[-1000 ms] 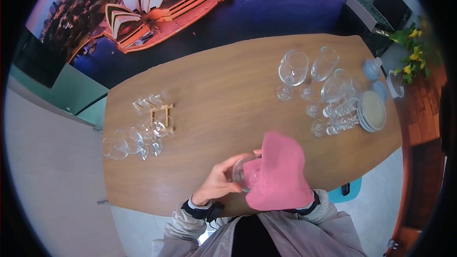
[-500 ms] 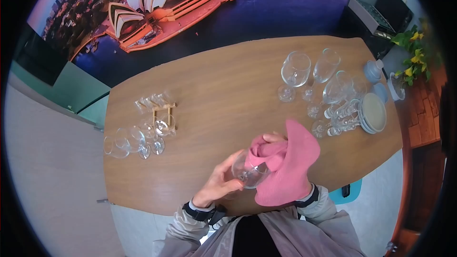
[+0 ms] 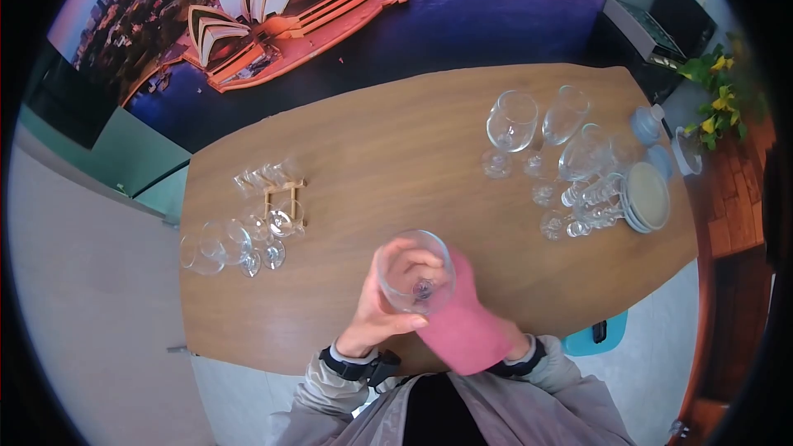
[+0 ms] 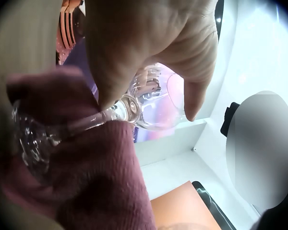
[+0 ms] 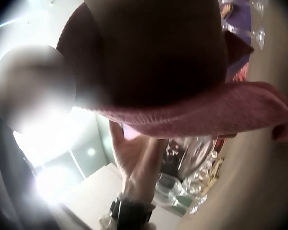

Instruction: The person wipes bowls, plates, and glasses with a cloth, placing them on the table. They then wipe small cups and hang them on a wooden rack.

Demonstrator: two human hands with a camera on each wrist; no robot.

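My left hand [image 3: 372, 314] holds a clear stemmed wine glass [image 3: 417, 272] by its bowl, the round mouth facing up toward the head camera. Low at the glass, a pink cloth [image 3: 467, 322] covers most of my right hand [image 3: 518, 342]; only the part by the wrist shows. From the left wrist, the cloth [image 4: 105, 163] lies around the stem [image 4: 89, 122], close to the round foot [image 4: 33, 143]. Thumb and fingers of the left hand [image 4: 153, 33] span the bowl there. The right fingers are hidden under the cloth.
On the wooden table [image 3: 372, 173], several stemmed glasses [image 3: 510, 124] stand at the right, beside stacked pale dishes [image 3: 648, 196] and a blue container [image 3: 646, 124]. More glasses [image 3: 223, 244] and a small wooden rack [image 3: 287, 201] occupy the left side.
The cloth has come out of the glass's bowl and moved down to its stem. The glass has turned mouth up, with the left hand still holding the bowl.
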